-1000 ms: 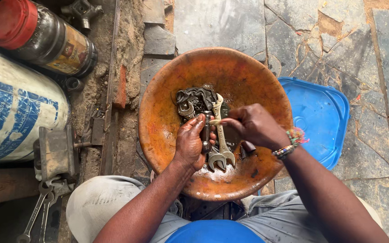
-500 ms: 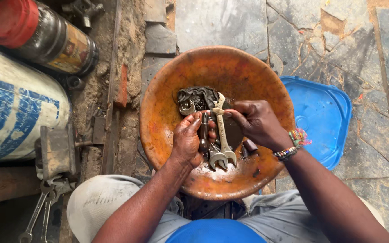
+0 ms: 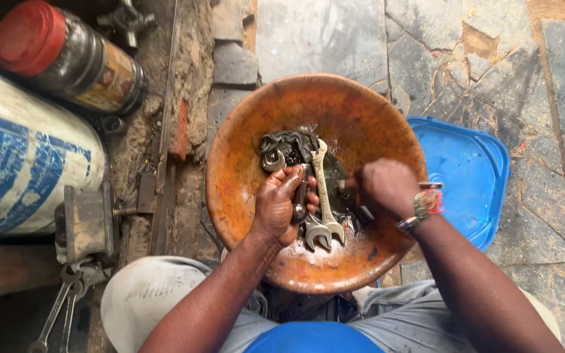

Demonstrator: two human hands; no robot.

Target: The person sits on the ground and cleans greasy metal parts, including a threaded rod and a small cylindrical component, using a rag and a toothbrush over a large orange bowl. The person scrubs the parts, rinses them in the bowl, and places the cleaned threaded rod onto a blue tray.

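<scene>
Since the frame half a second ago, the right hand (image 3: 386,188) has let go of the pale wrench and drawn back to the right side of the bowl, while the left hand keeps its hold on the tools.

In the head view, the left hand (image 3: 282,206) is closed around a small bundle of open-ended wrenches (image 3: 318,196), whose jaws stick out below the fingers toward the near rim. The longest, pale wrench runs upright from the hand toward a dark, oily tangle of chain (image 3: 286,145) lying in the middle of the bowl. The right hand is curled into a loose fist just beside the wrenches, knuckles up; whether it grips anything I cannot tell, as its fingers are hidden. A beaded band (image 3: 426,202) sits on that wrist.

All this lies in a round, rusty orange bowl (image 3: 243,163) resting above the person's knees, with a little dark liquid at its bottom. A blue plastic lid (image 3: 465,170) lies on the stone floor, partly under the bowl's right edge. To the left are a blue-and-white cylinder (image 3: 21,170) and a dark jar with a red cap (image 3: 67,55).
</scene>
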